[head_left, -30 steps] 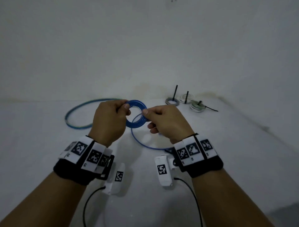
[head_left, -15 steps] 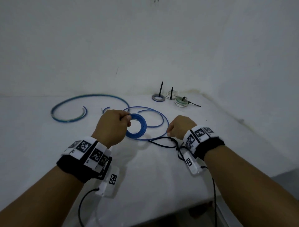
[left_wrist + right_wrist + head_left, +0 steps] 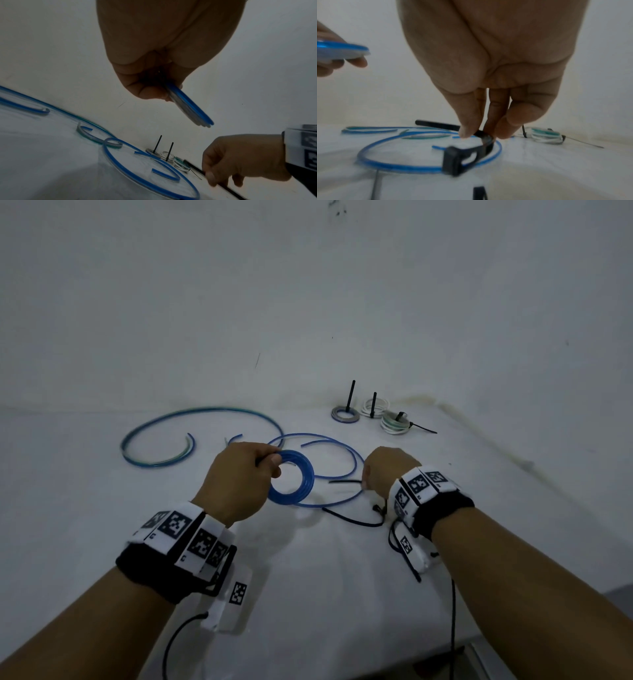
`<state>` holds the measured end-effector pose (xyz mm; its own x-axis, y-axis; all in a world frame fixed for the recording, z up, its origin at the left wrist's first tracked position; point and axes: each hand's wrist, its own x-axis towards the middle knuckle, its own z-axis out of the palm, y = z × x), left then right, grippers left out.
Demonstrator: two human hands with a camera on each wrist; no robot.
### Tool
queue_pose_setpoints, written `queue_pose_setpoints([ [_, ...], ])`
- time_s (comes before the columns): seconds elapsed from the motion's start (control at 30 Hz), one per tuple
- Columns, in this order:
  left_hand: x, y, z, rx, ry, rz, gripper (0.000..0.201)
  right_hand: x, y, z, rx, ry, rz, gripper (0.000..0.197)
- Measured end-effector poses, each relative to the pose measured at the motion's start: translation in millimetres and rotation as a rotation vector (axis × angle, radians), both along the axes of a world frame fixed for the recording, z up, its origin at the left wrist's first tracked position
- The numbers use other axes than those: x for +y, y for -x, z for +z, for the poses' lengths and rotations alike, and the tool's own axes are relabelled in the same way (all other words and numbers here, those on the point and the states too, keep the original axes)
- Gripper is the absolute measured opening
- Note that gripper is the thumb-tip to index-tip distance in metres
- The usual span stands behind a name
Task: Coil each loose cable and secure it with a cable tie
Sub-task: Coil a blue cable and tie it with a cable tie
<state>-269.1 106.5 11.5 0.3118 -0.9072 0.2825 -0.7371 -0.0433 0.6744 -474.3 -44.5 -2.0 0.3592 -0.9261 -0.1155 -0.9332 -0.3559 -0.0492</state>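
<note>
Since a second ago, right hand [image 3: 387, 470] off the blue coil [image 3: 294, 481], now pinching a black cable tie [image 3: 467, 152] just above the desk [image 3: 102, 508]. Left hand [image 3: 239, 477] gripping that coil at its 10 o'clock edge, seemingly raised.

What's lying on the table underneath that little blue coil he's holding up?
Under the blue coil held by the left hand, part of a loose blue cable loops across the white table. The coil and hand cover the cable's left stretch, so whatever lies there stays hidden.
</note>
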Motion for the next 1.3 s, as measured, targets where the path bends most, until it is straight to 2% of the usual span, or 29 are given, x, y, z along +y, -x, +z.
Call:
queue_pose_setpoints([
  [0.1, 0, -4, 1, 0.006, 0.010, 0.005, 0.024, 7, -3, 16, -0.102, 0.117, 0.023, 0.012],
  [0.17, 1, -5, 1, 0.016, 0.014, 0.009, 0.024, 16, -12, 21, -0.183, 0.109, 0.054, 0.008],
  [0.33, 6, -14, 3, -0.019, 0.016, 0.015, 0.024, 31, -43, 19, -0.298, -0.105, 0.114, 0.016],
  [0.43, 11, -22, 2, -0.073, -0.015, -0.012, 0.025, 43, -58, 22, -0.472, -0.214, 0.097, 0.006],
  [0.57, 15, -31, -1, -0.129, -0.019, -0.023, 0.023, 50, -71, 34, -0.605, -0.388, 0.130, 0.018],
  [0.7, 16, -35, -4, -0.046, 0.000, -0.058, 0.022, 50, -78, 38, -0.928, -0.699, 0.053, 0.019],
  [0.8, 18, -34, -4, 0.069, 0.019, -0.087, 0.022, 52, -84, 38, -1.152, -0.776, 0.017, 0.023],
  [0.87, 19, -33, -4, 0.106, 0.038, -0.078, 0.023, 53, -87, 40, -1.387, -0.867, -0.010, 0.033],
  [0.93, 19, -34, -2, 0.146, 0.056, -0.061, 0.024, 54, -87, 43, -1.611, -1.001, 0.021, 0.039],
  [0.97, 19, -34, -1, 0.175, 0.062, -0.057, 0.025, 55, -87, 44, -1.659, -1.019, 0.063, 0.036],
  [1.0, 19, -34, 0, 0.195, 0.067, -0.055, 0.025, 56, -88, 44, -1.664, -0.993, 0.102, 0.028],
  [1.07, 20, -34, 2, 0.205, 0.073, -0.064, 0.024, 57, -93, 42, -1.577, -0.802, 0.130, 0.015],
  [1.2, 20, -33, 3, 0.155, 0.083, -0.095, 0.022, 52, -102, 37, -1.315, -0.305, 0.140, 0.015],
  [1.3, 21, -33, 5, 0.050, 0.092, -0.094, 0.021, 46, -103, 38, -1.336, -0.245, 0.090, 0.012],
])
